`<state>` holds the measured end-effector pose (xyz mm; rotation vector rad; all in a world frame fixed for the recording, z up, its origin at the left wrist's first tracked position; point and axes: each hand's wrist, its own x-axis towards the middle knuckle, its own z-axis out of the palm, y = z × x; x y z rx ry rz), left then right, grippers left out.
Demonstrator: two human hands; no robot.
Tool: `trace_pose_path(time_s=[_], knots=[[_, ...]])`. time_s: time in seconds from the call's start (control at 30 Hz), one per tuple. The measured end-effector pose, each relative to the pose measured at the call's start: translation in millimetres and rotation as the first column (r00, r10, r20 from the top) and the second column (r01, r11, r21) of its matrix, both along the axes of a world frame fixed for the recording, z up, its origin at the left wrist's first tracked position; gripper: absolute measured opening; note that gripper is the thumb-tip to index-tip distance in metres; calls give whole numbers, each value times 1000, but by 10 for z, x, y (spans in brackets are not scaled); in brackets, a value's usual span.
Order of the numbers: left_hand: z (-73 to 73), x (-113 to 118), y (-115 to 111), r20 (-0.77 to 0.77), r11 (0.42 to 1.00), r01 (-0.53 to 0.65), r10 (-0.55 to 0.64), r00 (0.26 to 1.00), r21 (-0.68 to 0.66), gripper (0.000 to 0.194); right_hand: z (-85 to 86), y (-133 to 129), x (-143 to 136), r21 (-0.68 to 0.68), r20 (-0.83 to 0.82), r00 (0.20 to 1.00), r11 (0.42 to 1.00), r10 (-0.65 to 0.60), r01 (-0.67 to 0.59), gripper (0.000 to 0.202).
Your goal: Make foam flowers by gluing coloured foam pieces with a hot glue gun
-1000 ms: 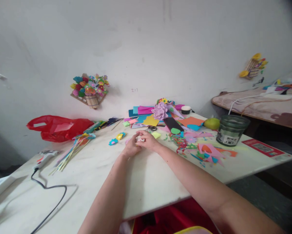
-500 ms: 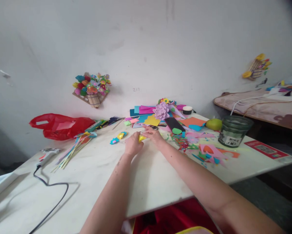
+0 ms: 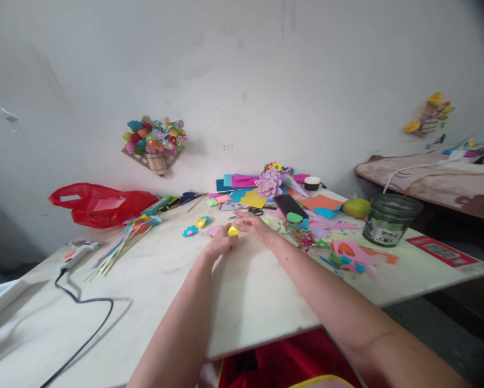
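Observation:
My left hand (image 3: 221, 243) is closed on a small yellow piece (image 3: 233, 231), thin like paper or craft foam, just above the white table. Close by on the right, my right hand (image 3: 258, 226) has its fingers stretched toward that piece; whether they touch it is unclear. A pinkish flower cutout (image 3: 214, 231) lies just beyond my left hand, partly covered by it. To its left are a blue flower (image 3: 190, 231) with a pink centre and a yellow-and-blue flower (image 3: 203, 222). Scissors (image 3: 256, 212) rest behind my right hand.
A glue gun (image 3: 79, 254) with a black cord, thin paper strips (image 3: 118, 250) and a red plastic bag (image 3: 104, 205) are on the left. Coloured scraps (image 3: 346, 253), a dark phone-like slab (image 3: 289, 207), a green-yellow fruit (image 3: 356, 207) and a glass jar (image 3: 390, 221) stand right.
My left hand has moved slightly lower and left, uncovering the pinkish cutout. The fingers of my right hand have straightened, and the yellow piece shows more clearly.

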<state>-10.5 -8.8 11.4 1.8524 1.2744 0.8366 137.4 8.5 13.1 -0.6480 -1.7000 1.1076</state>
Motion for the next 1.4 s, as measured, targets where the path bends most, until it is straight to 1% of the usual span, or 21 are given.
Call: trace_pose_path(time_s=[0.07, 0.13, 0.27, 0.3, 0.33, 0.43, 0.47, 0.5, 0.57, 0.67, 0.73, 0.83, 0.9, 0.97, 1.03, 1.1, 1.2, 1.3, 1.37, 1.4], knots=[[1, -8, -30, 108, 992, 91, -82, 991, -88, 15, 21, -28, 2, 35, 35, 999, 999, 14, -16, 25], [-5, -8, -52, 167, 979, 151, -126, 978, -141, 7, 34, -47, -3, 63, 66, 998, 998, 14, -18, 21], [-33, 11, -54, 200, 962, 199, -161, 966, -186, 5, 18, -35, -27, 167, 112, 994, 986, -20, 1, 16], [-39, 21, -46, 198, 964, 195, -158, 967, -179, 6, 7, -23, -36, 204, 118, 992, 979, -38, 13, 16], [-42, 32, -35, 190, 973, 166, -134, 973, -163, 10, -5, -9, -45, 237, 118, 991, 971, -61, 31, 16], [-52, 68, 11, 106, 998, -21, 26, 994, -50, 27, -41, 40, -70, 282, 92, 983, 951, -157, 126, 18], [-57, 77, 30, 64, 998, -69, 68, 996, 1, 29, -50, 56, -75, 271, 76, 978, 948, -195, 168, 19], [-65, 83, 48, 24, 995, -91, 90, 996, 49, 28, -57, 71, -77, 248, 58, 971, 945, -232, 211, 19], [-85, 88, 81, -26, 992, -74, 77, 997, 107, 24, -66, 96, -77, 180, 25, 955, 940, -297, 288, 21], [-112, 78, 109, -21, 994, -27, 29, 999, 104, 25, -70, 115, -72, 88, -16, 935, 931, -353, 353, 23], [-114, 67, 109, 7, 998, -5, 4, 1000, 63, 27, -70, 112, -74, 32, -37, 935, 935, -353, 354, 22], [-94, 61, 90, 37, 1000, 27, -27, 999, 0, 32, -70, 92, -79, -88, -81, 947, 948, -312, 305, 20], [-76, 66, 72, 6, 1000, 22, -22, 1000, 17, 35, -64, 75, -80, -180, -110, 952, 948, -286, 264, 21], [-62, 74, 57, -54, 997, -2, 6, 998, 74, 37, -54, 60, -79, -238, -131, 953, 942, -273, 237, 22], [-54, 82, 48, -101, 992, -16, 29, 995, 127, 37, -43, 49, -79, -248, -156, 949, 941, -273, 229, 16], [-48, 90, 44, -118, 989, -13, 31, 992, 149, 38, -38, 44, -85, -244, -186, 940, 940, -287, 238, 12], [-38, 100, 37, -116, 991, 6, 10, 993, 136, 40, -45, 46, -107, -274, -231, 917, 926, -324, 258, 11], [-26, 104, 28, -102, 991, 11, 3, 995, 132, 40, -55, 59, -120, -305, -229, 918, 919, -325, 250, 10], [-19, 104, 21, -95, 989, 0, 14, 995, 149, 39, -57, 74, -109, -254, -173, 925, 923, -337, 289, 12], [-17, 104, 19, -92, 987, -5, 20, 996, 158, 39, -56, 84, -97, -193, -137, 924, 924, -357, 329, 11]])
